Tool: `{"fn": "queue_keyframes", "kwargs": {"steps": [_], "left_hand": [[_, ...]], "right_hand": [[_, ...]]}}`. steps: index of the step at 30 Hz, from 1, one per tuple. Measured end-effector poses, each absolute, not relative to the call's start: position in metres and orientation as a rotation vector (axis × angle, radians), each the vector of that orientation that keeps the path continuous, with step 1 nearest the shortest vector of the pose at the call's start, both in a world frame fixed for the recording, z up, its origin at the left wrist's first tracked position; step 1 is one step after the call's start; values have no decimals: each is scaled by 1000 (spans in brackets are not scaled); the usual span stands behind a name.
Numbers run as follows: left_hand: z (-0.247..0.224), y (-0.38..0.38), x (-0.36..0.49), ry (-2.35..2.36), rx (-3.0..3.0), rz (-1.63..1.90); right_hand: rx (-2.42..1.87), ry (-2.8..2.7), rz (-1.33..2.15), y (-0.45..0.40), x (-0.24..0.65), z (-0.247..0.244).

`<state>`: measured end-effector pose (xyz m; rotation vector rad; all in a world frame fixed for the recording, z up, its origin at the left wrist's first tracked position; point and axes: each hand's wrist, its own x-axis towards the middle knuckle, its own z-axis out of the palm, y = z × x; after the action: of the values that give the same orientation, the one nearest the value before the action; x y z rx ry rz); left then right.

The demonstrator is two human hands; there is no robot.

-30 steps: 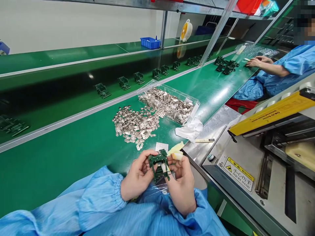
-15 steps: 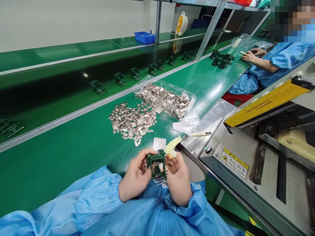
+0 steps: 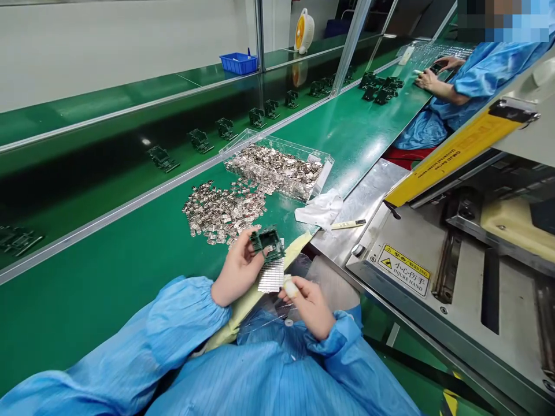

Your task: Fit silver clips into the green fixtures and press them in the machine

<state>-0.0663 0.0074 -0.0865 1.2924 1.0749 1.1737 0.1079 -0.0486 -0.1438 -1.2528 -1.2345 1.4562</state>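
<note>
My left hand (image 3: 238,268) is closed round a dark green plastic frame (image 3: 266,242) with an open middle, held tilted above the table's front edge. Just below the frame is a white sheet of small labels (image 3: 271,276) set in rows. My right hand (image 3: 310,303) is at the sheet's lower right edge, thumb and fingers pinched together. A white covering (image 3: 290,287) wraps a fingertip there; whatever lies between the fingertips is too small to make out. Pale yellow paper (image 3: 236,320) runs under the sheet and my left hand.
Small metal plates (image 3: 223,211) lie heaped beside a clear plastic box (image 3: 321,188) of more plates. Several green frames (image 3: 199,140) line the dark strip behind. A white cloth (image 3: 321,209) and marker (image 3: 349,224) lie near the machine (image 3: 433,271) at right. A co-worker (image 3: 481,81) sits farther along.
My hands have moved apart. The left has carried the green frame up and turned it; the right has come away from it, down to the label sheet. The view has shifted slightly.
</note>
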Motion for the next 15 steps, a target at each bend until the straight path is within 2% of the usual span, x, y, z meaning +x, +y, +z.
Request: {"fn": "queue_keyframes", "kwargs": {"steps": [6, 15], "left_hand": [[-106, 14, -46, 998, 1390, 1102], [-111, 11, -49, 1076, 1493, 1106]], "right_hand": [[-1161, -1336, 1397, -51, 86, -157], [-1165, -1524, 1162, -50, 85, -175]]}}
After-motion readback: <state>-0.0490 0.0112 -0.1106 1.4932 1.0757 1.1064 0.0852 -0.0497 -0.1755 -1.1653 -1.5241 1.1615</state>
